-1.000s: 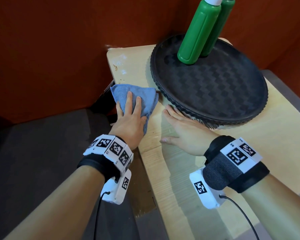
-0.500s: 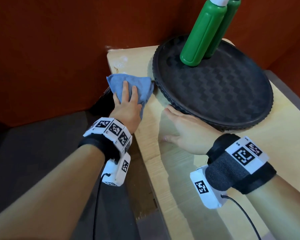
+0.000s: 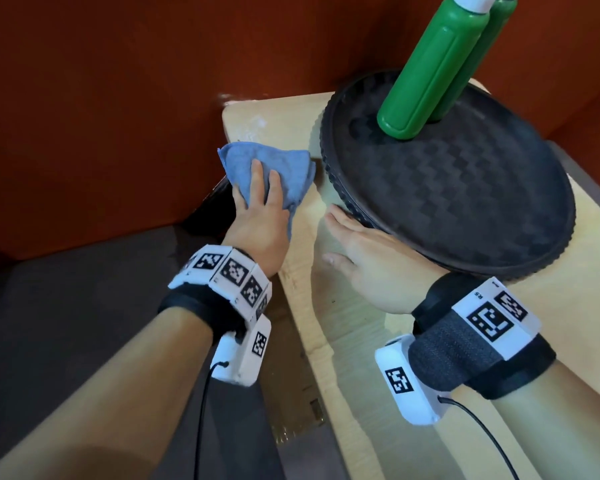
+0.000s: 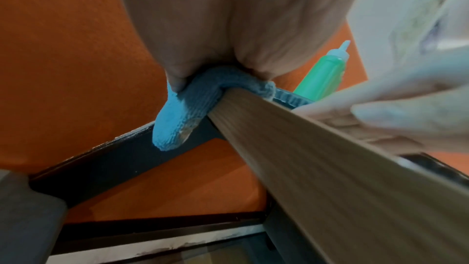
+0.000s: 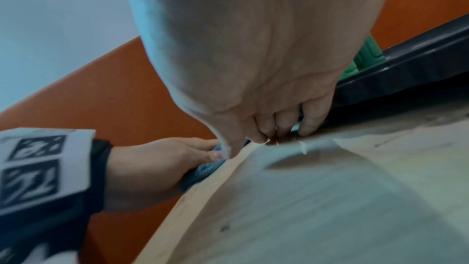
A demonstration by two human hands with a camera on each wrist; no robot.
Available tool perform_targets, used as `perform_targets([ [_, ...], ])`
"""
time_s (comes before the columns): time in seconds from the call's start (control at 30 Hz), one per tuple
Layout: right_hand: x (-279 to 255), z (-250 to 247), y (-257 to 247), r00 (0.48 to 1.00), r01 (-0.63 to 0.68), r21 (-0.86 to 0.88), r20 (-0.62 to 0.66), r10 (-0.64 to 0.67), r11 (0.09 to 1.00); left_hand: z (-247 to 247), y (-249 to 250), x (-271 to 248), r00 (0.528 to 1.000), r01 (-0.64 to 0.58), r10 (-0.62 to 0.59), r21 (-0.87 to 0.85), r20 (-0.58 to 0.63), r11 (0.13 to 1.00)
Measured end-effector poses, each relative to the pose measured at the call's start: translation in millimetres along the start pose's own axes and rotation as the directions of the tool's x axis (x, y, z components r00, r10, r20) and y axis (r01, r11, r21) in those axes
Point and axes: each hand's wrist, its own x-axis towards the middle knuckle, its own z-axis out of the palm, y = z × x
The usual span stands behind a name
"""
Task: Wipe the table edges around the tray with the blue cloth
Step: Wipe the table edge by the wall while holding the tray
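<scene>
Head view: 1 blue cloth (image 3: 288, 174) in left grip (image 3: 257, 223), right grip (image 3: 371, 261) released beside 1 tray (image 3: 471, 195), 2 bottles (image 3: 426, 74).

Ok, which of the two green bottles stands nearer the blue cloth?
The front bottle, whole body visible; the other bottle stands behind it, mostly hidden, farther from the blue cloth.

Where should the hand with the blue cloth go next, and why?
Probably slide the cloth forward along the table edge toward the far corner. The left hand holds it folded over the edge beside the tray, and the corner ahead looks whitish and smudged. The right hand rests flat by the tray, likely steadying it.
</scene>
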Motion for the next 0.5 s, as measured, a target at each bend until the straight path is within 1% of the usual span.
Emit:
perform_targets([
  [0.07, 0, -3, 1, 1.0, 0.003, 0.024, 0.022, -0.004, 1.0, 3, -3, -3, 1.0, -0.019, 0.019, -0.003, 0.011, 1.0],
  [0.13, 2, -7, 2, 0.999, -0.007, 0.054, 0.048, 0.005, 0.999, -4, -3, 7, 1.0, -0.013, 0.012, 0.037, 0.02, 0.999],
  [0.23, 4, -12, 8, 0.999, -0.004, 0.073, 0.044, 0.001, 0.997, -14, -1, 22, 1.0, 0.023, -0.022, 0.011, -0.007, 1.0],
  [0.3, 5, -13, 10, 0.999, -0.016, 0.117, 0.037, 0.012, 0.993, -7, -7, 21, 0.999, -0.01, 0.012, 0.048, -0.044, 0.999],
  [0.4, 5, -12, 11, 1.0, 0.002, 0.173, 0.009, -0.003, 0.985, 21, -15, -7, 0.983, -0.128, 0.142, 0.125, -0.113, 0.984],
  [0.5, 4, -15, 10, 1.0, 0.01, 0.224, -0.014, -0.008, 0.975, 49, -6, -63, 0.96, -0.216, 0.223, 0.055, -0.168, 0.975],
])
